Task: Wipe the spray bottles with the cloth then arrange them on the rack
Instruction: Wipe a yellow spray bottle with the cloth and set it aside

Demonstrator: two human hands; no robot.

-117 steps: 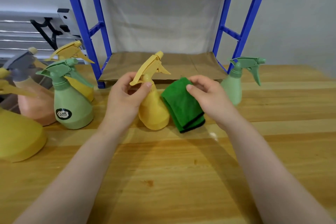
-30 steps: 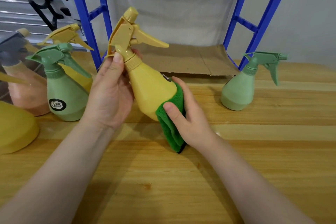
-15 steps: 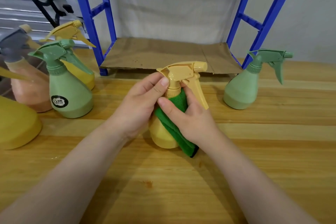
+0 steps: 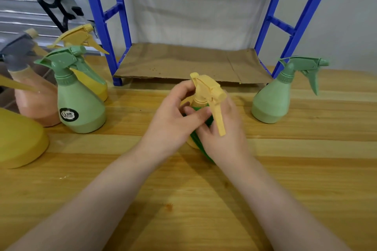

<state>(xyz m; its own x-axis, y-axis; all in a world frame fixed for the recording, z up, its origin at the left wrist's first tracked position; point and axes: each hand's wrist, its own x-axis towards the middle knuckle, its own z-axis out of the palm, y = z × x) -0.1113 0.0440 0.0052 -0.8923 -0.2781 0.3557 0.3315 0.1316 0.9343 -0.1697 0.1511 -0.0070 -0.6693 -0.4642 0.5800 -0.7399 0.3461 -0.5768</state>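
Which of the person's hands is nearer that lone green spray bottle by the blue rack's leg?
The right hand. It holds the green cloth against the yellow bottle, on the side facing the lone green bottle. The left hand is on the far side.

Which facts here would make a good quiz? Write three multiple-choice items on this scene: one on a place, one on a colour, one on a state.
1. Where does the lone green spray bottle stand?
A. On the rack shelf
B. On the table, right of the rack
C. In a hand

2. What colour is the cloth?
A. Green
B. Blue
C. White

3. How is the yellow spray bottle held?
A. Lying untouched
B. By one hand
C. By both hands

Answers: 1 B, it stands on the wood beside the rack's blue leg. 2 A, green shows between the hands. 3 C, left hand and right hand grip it.
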